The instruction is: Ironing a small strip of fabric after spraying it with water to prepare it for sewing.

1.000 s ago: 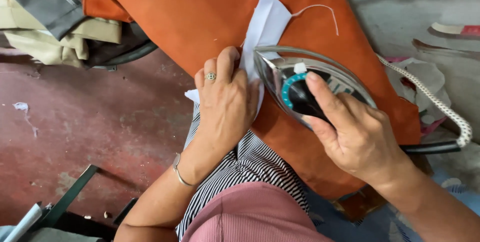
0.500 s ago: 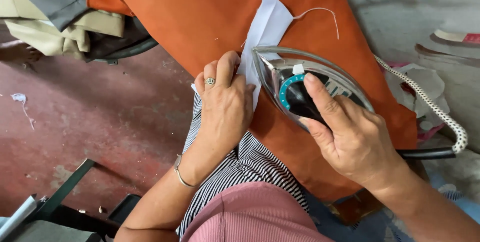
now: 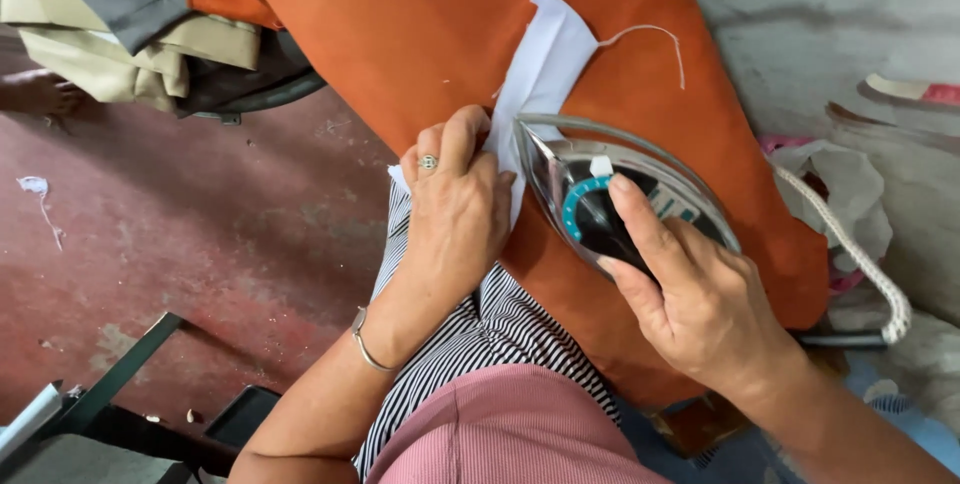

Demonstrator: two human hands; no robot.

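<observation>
A metal clothes iron (image 3: 560,166) with a black handle and a blue dial rests on an orange-covered ironing board (image 3: 420,24). My right hand (image 3: 700,309) grips its handle, forefinger stretched along the top. A strip of white fabric (image 3: 545,69) lies on the board, running out from under the iron's tip, with a loose thread curling off it. My left hand (image 3: 455,209), with a ring and a bracelet, presses flat on the near end of that strip, right beside the iron's left edge.
A braided white cord (image 3: 860,264) runs from the iron to the right. Folded grey and beige clothes (image 3: 110,14) lie at the top left. The floor (image 3: 200,244) is red concrete; a dark metal frame (image 3: 120,384) sits at the bottom left. A grey wall (image 3: 830,14) is to the right.
The iron and my right hand have slid slightly leftward along the white strip. My left hand stays pressed on the fabric.
</observation>
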